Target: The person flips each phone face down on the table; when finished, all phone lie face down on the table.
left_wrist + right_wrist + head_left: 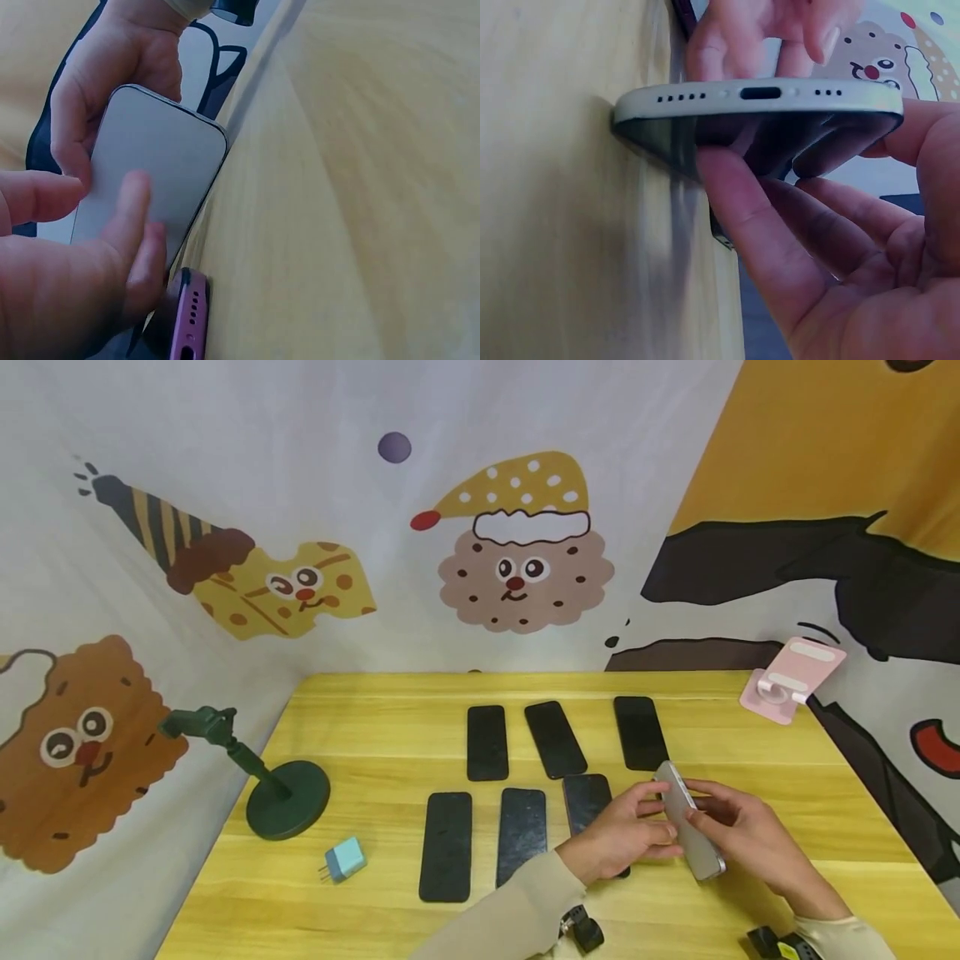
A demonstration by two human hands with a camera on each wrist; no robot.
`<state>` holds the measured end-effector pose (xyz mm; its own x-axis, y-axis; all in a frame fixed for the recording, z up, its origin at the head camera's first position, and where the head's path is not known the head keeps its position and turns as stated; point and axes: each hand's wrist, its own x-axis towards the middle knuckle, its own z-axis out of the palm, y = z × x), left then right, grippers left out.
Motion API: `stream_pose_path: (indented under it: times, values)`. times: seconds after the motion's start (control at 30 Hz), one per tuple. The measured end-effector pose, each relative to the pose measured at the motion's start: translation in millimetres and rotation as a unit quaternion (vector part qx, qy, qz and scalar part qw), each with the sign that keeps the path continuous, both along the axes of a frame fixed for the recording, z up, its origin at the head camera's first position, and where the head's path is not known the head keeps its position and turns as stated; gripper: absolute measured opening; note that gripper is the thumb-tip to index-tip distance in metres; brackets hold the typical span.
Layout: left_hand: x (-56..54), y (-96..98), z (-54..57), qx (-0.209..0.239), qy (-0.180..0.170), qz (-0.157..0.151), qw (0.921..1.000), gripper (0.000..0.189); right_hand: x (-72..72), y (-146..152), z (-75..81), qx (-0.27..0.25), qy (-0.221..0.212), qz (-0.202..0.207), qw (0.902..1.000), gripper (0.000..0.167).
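A silver-backed smartphone (693, 835) is held on edge by my right hand (757, 835), thumb on the near edge and fingers on the far one. Its plain back (161, 135) faces my left hand (618, 835), while the dark screen (735, 142) is turned toward my right palm. The bottom end with its charging port (759, 93) points at the right wrist camera. Extended fingers of the left hand (67, 285) lie along the phone's back. Beneath that hand lies a dark phone (587, 797) with a pinkish edge, partly covered.
Several dark phones lie screen up in two rows, including a back-row phone (641, 733) and a front-left phone (446, 847). A green stand (288, 802) and a blue plug adapter (345, 858) sit left; a pink phone stand (795, 672) is back right on the wooden table (360, 727).
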<state>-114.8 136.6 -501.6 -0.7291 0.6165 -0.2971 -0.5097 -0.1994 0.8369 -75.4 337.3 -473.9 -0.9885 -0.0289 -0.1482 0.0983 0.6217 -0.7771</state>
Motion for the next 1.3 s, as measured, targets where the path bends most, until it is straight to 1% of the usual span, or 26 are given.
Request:
stream_pose_path:
  times: [0.07,0.13,0.2,0.27,0.33,0.47,0.63,0.73,0.8,0.9,1.03,1.2,1.3]
  values:
    - [0.6,0.3,0.0,-0.012,0.003,0.009,0.9999,0.061,1.1,0.0,1.1,0.006,-0.002,-0.007,1.0,0.054]
    - [0.8,1.1,0.1,-0.023,0.004,0.024,0.9994,0.061,2.3,0.3,2.4,0.011,0.0,-0.012,0.9999,0.054]
    - [0.7,2.2,0.1,-0.03,0.001,0.038,0.9988,0.063,3.5,0.8,4.1,0.016,0.004,-0.017,0.9997,0.054]
    - [-0.2,3.0,0.3,-0.035,-0.003,0.045,0.9984,0.067,4.4,1.6,6.0,0.02,0.008,-0.018,0.9996,0.054]
    - [-1.0,3.5,0.1,-0.033,-0.005,0.044,0.9985,0.069,5.2,2.0,8.8,0.026,0.012,-0.02,0.9994,0.054]
    - [-2.1,2.2,0.3,-0.029,-0.002,0.029,0.9992,0.064,6.3,3.1,14.9,0.036,0.022,-0.029,0.9987,0.053]
    - [-1.7,-0.4,2.7,-0.006,-0.003,0.01,0.9999,0.064,7.5,4.9,19.4,0.044,0.032,-0.034,0.9979,0.055]
    - [-1.3,-1.7,4.8,0.008,-0.006,0.009,0.9999,0.066,7.4,7.8,20.5,0.045,0.035,-0.038,0.9976,0.055]
    - [-1.0,-2.7,5.9,0.009,-0.004,0.014,0.9999,0.065,7.0,10.0,20.4,0.042,0.032,-0.046,0.9976,0.056]
    - [-0.6,-3.6,7.7,0.006,0.0,0.023,0.9997,0.063,5.7,13.9,17.7,0.033,0.021,-0.058,0.9975,0.057]
    - [1.2,-3.9,9.3,-0.002,0.007,0.033,0.9994,0.063,4.0,18.8,9.6,0.016,0.012,-0.068,0.9975,0.057]
    - [4.8,-0.5,9.7,-0.011,0.008,0.049,0.9987,0.067,1.0,23.3,-1.6,-0.007,0.002,-0.066,0.9978,0.054]
    - [6.9,4.3,7.9,-0.023,0.013,0.067,0.9974,0.067,-1.5,26.5,-8.4,-0.016,-0.021,-0.06,0.9978,0.055]
